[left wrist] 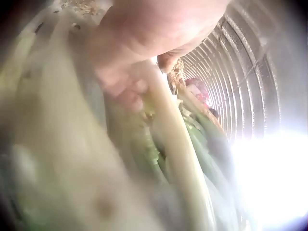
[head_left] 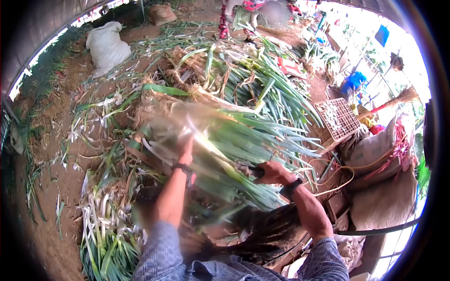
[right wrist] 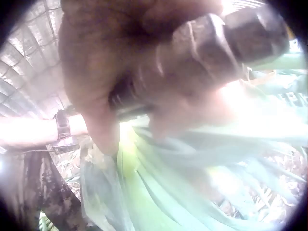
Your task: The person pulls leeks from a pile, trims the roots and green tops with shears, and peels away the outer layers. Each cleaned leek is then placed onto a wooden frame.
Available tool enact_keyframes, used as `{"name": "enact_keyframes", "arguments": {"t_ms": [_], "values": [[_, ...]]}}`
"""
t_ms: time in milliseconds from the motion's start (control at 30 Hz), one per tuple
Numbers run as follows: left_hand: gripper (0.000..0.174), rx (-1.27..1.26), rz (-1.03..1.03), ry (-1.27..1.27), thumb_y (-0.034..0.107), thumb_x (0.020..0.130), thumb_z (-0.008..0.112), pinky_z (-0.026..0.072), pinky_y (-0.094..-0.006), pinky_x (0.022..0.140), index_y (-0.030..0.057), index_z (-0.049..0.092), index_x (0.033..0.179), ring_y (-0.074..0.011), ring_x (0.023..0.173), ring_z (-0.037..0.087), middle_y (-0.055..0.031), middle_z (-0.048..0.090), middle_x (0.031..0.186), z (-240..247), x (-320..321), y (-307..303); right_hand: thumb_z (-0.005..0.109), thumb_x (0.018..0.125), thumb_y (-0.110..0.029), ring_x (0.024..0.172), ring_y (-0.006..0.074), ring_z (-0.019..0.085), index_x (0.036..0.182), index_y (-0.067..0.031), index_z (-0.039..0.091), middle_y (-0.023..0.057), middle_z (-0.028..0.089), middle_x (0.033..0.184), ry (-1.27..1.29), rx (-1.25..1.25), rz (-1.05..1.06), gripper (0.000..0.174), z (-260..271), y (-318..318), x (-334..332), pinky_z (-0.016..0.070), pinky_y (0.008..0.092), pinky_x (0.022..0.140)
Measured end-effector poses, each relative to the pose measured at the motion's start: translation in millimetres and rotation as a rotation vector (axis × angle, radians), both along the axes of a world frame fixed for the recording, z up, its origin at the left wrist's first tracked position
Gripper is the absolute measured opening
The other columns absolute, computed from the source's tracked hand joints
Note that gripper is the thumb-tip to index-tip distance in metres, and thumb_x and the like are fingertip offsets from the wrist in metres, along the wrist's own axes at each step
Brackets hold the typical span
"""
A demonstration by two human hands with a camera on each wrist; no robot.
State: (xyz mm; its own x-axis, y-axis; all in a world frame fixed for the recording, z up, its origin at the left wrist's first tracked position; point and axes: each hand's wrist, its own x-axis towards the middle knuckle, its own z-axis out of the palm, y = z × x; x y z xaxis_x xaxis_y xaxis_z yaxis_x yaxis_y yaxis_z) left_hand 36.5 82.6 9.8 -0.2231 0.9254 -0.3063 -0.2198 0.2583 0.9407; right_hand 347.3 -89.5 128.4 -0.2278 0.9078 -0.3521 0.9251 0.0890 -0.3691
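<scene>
My left hand (head_left: 186,146) curls round the pale stalk of a long green onion (head_left: 208,149) over the middle of the pile. In the left wrist view, the fingers (left wrist: 129,91) wrap this white stalk (left wrist: 175,139) near its upper end. My right hand (head_left: 273,172) grips a dark tool (head_left: 251,169) with a ridged, thick handle, its front end reaching toward the stalk; its kind cannot be told. Right by that hand in the right wrist view, green leaves (right wrist: 159,192) spread out below the tool handle (right wrist: 192,45). Blur hides the onion's root end.
A large heap of green onions (head_left: 281,100) lies ahead. Whiter, trimmed-looking onions (head_left: 105,220) lie at lower left. To the right stand a plastic crate (head_left: 336,117), full sacks (head_left: 375,150) and a looped yellow hose (head_left: 349,173). A white sack (head_left: 108,47) and another person (head_left: 239,9) are farther off.
</scene>
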Motion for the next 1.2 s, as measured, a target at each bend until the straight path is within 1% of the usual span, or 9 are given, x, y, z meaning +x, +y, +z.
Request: {"name": "enact_keyframes", "arguments": {"t_ms": [167, 300, 333, 467, 567, 667, 800, 1000, 1200], "values": [[0.034, -0.145, -0.083, 0.011, 0.034, 0.084, 0.075, 0.0573, -0.0327, 0.050, 0.0067, 0.069, 0.104, -0.0200, 0.069, 0.069, -0.0085, 0.070, 0.089, 3.5, -0.1, 13.8, 0.076, 0.072, -0.042, 0.084, 0.0334, 0.067, 0.100, -0.0102, 0.070, 0.0136, 0.071, 0.089, 0.060, 0.076, -0.042, 0.043, 10.9, 5.4, -10.1, 0.0524, 0.0439, 0.076], [0.030, -0.068, -0.166, -0.004, 0.030, 0.083, 0.075, 0.0558, -0.0333, 0.049, 0.0061, 0.069, 0.100, -0.0210, 0.064, 0.069, -0.0096, 0.071, 0.086, -2.9, 5.9, 8.9, 0.079, 0.072, -0.041, 0.081, 0.0332, 0.067, 0.097, -0.0090, 0.068, 0.0141, 0.069, 0.084, 0.081, 0.166, -0.066, 0.042, 0.9, 16.7, -16.3, 0.0517, 0.0447, 0.073], [0.027, -0.109, -0.221, 0.061, 0.026, 0.084, 0.074, 0.0574, -0.0350, 0.061, 0.0076, 0.067, 0.103, -0.0206, 0.073, 0.069, -0.0077, 0.070, 0.090, 7.2, 6.7, 5.0, 0.079, 0.072, -0.041, 0.081, 0.0334, 0.066, 0.098, -0.0090, 0.068, 0.0143, 0.069, 0.084, 0.075, 0.180, -0.057, 0.042, -1.1, 18.3, -18.3, 0.0516, 0.0447, 0.073], [0.028, 0.042, -0.377, -0.414, 0.021, 0.086, 0.070, 0.0539, -0.0387, 0.085, 0.0097, 0.063, 0.111, -0.0209, 0.097, 0.065, -0.0039, 0.068, 0.102, -13.4, 12.1, -31.5, 0.078, 0.071, -0.040, 0.082, 0.0343, 0.067, 0.097, -0.0090, 0.068, 0.0153, 0.069, 0.085, 0.092, 0.156, -0.079, 0.042, 6.5, 24.5, -26.5, 0.0517, 0.0449, 0.073], [0.026, -0.046, -0.483, -0.483, 0.019, 0.088, 0.065, 0.0551, -0.0410, 0.084, 0.0075, 0.062, 0.111, -0.0233, 0.094, 0.066, -0.0074, 0.066, 0.108, -35.8, 1.9, -38.3, 0.078, 0.071, -0.041, 0.082, 0.0350, 0.067, 0.098, -0.0094, 0.068, 0.0155, 0.069, 0.084, 0.094, 0.145, -0.063, 0.043, 2.5, 23.5, -22.5, 0.0519, 0.0452, 0.074], [0.025, -0.079, -0.424, -0.413, 0.017, 0.088, 0.062, 0.0556, -0.0423, 0.084, 0.0061, 0.062, 0.111, -0.0243, 0.094, 0.067, -0.0093, 0.066, 0.107, -27.4, 5.5, -55.3, 0.077, 0.071, -0.042, 0.082, 0.0355, 0.067, 0.097, -0.0098, 0.068, 0.0157, 0.069, 0.084, 0.060, 0.171, -0.105, 0.042, 3.3, 21.8, -26.8, 0.0522, 0.0457, 0.073], [0.027, 0.013, -0.622, -0.397, 0.016, 0.086, 0.059, 0.0561, -0.0399, 0.082, 0.0056, 0.062, 0.111, -0.0238, 0.093, 0.067, -0.0085, 0.067, 0.104, -15.1, 18.9, -77.0, 0.076, 0.072, -0.042, 0.082, 0.0358, 0.067, 0.097, -0.0099, 0.068, 0.0155, 0.070, 0.085, 0.077, 0.238, -0.076, 0.041, 24.2, 16.1, -43.7, 0.0528, 0.0464, 0.073], [0.031, -0.022, -0.698, -0.466, 0.025, 0.089, 0.055, 0.0552, -0.0394, 0.085, 0.0062, 0.062, 0.112, -0.0238, 0.095, 0.068, -0.0087, 0.068, 0.103, 11.4, 21.9, -89.0, 0.074, 0.075, -0.042, 0.078, 0.0355, 0.068, 0.096, -0.0105, 0.069, 0.0151, 0.070, 0.082, 0.062, 0.273, -0.092, 0.038, 25.3, 16.3, -48.5, 0.0537, 0.0466, 0.071], [0.034, -0.004, -0.740, -0.391, 0.029, 0.090, 0.052, 0.0527, -0.0401, 0.089, 0.0060, 0.063, 0.112, -0.0256, 0.098, 0.067, -0.0095, 0.069, 0.105, -19.7, 20.6, -79.7, 0.074, 0.075, -0.040, 0.077, 0.0350, 0.068, 0.094, -0.0102, 0.069, 0.0144, 0.070, 0.081, 0.111, 0.312, -0.148, 0.036, 22.0, 13.7, -43.6, 0.0536, 0.0464, 0.070]]}}
